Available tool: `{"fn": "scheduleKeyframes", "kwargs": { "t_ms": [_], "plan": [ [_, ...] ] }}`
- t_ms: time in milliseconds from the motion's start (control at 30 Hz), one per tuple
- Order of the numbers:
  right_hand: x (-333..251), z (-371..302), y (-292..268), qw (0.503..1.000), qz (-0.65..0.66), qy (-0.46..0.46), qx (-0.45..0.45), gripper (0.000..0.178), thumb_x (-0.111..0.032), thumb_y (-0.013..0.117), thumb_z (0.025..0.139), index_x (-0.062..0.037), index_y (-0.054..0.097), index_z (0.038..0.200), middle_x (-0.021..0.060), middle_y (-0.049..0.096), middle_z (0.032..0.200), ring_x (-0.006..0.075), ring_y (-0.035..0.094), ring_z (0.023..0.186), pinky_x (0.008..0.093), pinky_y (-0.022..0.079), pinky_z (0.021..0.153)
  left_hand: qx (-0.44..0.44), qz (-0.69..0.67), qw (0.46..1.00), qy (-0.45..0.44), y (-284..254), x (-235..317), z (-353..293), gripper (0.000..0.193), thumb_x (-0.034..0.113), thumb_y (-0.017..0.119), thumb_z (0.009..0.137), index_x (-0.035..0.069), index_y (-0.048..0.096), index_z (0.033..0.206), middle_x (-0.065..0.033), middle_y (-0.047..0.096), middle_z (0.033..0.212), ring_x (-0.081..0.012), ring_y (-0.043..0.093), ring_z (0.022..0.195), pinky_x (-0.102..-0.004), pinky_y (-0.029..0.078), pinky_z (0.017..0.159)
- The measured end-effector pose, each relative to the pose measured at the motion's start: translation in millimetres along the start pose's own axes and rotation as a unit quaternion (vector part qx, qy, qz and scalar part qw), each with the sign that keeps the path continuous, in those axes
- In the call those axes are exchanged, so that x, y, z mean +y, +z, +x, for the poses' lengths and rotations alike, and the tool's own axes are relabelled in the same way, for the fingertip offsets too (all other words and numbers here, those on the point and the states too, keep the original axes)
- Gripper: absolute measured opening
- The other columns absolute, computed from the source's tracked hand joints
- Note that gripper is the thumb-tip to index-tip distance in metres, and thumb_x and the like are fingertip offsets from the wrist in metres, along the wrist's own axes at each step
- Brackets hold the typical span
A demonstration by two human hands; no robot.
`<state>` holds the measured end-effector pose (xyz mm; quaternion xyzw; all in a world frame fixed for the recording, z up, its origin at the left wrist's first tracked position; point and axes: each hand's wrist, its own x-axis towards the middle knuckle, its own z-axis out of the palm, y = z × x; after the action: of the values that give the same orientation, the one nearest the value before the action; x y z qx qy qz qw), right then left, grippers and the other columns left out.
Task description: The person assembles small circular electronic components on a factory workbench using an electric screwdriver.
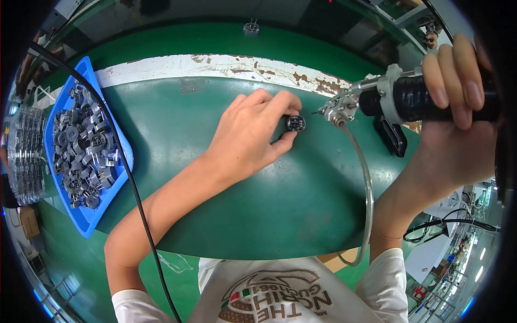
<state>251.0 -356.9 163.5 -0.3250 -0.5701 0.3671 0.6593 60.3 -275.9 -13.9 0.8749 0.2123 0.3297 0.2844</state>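
Note:
My left hand reaches over the table and pinches a small round plug part between thumb and fingertips. The part's dark, detailed face is turned up. My right hand is wrapped round the black body of a power screwdriver. Its metal nose points left at the plug part, with a gap between them. A clear hose curves down from the nose toward the table's near edge. At the left, a blue tray holds a heap of grey plug parts, some with metal pins.
A black object lies below the screwdriver. Another plug part sits beyond the chipped white strip. A black cable hangs across the tray's side and my left forearm. Clear stacked trays stand at far left.

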Motion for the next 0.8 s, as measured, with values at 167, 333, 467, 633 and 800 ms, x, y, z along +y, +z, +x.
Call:
{"fn": "scheduleKeyframes", "kwargs": {
  "t_ms": [167, 333, 467, 633, 800],
  "plan": [
    [15, 7, 22, 1.000, 0.002, 0.015, -0.007, 0.023, -0.025, 0.051, 0.100, -0.0025, 0.052, 0.099, 0.0017, 0.049, 0.076, 0.0078, 0.044, 0.057, 0.0264, 0.040, 0.067, -0.011, -0.012, 0.999, 0.032, -8, -13, -4, 0.030, 0.007, 0.086, 0.069, 0.008, 0.075, 0.097, -0.0012, 0.078, 0.098, -0.0220, 0.064, 0.085, -0.0351, 0.053, 0.079],
    [23, 13, 25, 0.999, 0.003, 0.039, -0.019, 0.023, -0.025, 0.051, 0.101, -0.0024, 0.051, 0.100, 0.0020, 0.050, 0.077, 0.0079, 0.044, 0.057, 0.0265, 0.041, 0.067, 0.015, 0.007, 0.998, 0.058, -7, -10, -4, 0.019, 0.007, 0.086, 0.069, 0.007, 0.081, 0.087, -0.0015, 0.078, 0.099, -0.0214, 0.062, 0.082, -0.0341, 0.053, 0.076],
    [27, 15, 24, 0.998, 0.008, 0.059, -0.031, 0.023, -0.026, 0.050, 0.102, -0.0024, 0.051, 0.101, 0.0022, 0.050, 0.077, 0.0081, 0.045, 0.056, 0.0266, 0.041, 0.067, 0.013, 0.006, 0.998, 0.056, -7, -11, -4, 0.019, 0.007, 0.086, 0.069, 0.007, 0.081, 0.087, -0.0019, 0.079, 0.099, -0.0215, 0.063, 0.083, -0.0342, 0.053, 0.076],
    [25, 16, 9, 0.996, 0.011, 0.082, -0.046, 0.024, -0.026, 0.049, 0.102, -0.0023, 0.050, 0.102, 0.0025, 0.051, 0.077, 0.0082, 0.045, 0.056, 0.0267, 0.041, 0.067, 0.011, 0.007, 0.998, 0.054, -7, -10, -5, 0.017, 0.008, 0.086, 0.071, 0.008, 0.081, 0.087, -0.0014, 0.079, 0.099, -0.0207, 0.064, 0.085, -0.0338, 0.050, 0.076],
    [22, 15, -4, 0.993, 0.016, 0.104, -0.060, 0.024, -0.026, 0.049, 0.103, -0.0023, 0.050, 0.103, 0.0028, 0.051, 0.077, 0.0084, 0.045, 0.056, 0.0269, 0.042, 0.067, 0.009, 0.008, 0.999, 0.050, -7, -10, -6, 0.015, 0.008, 0.085, 0.072, 0.008, 0.081, 0.086, -0.0008, 0.078, 0.099, -0.0201, 0.064, 0.086, -0.0336, 0.050, 0.076]
  ]
}}
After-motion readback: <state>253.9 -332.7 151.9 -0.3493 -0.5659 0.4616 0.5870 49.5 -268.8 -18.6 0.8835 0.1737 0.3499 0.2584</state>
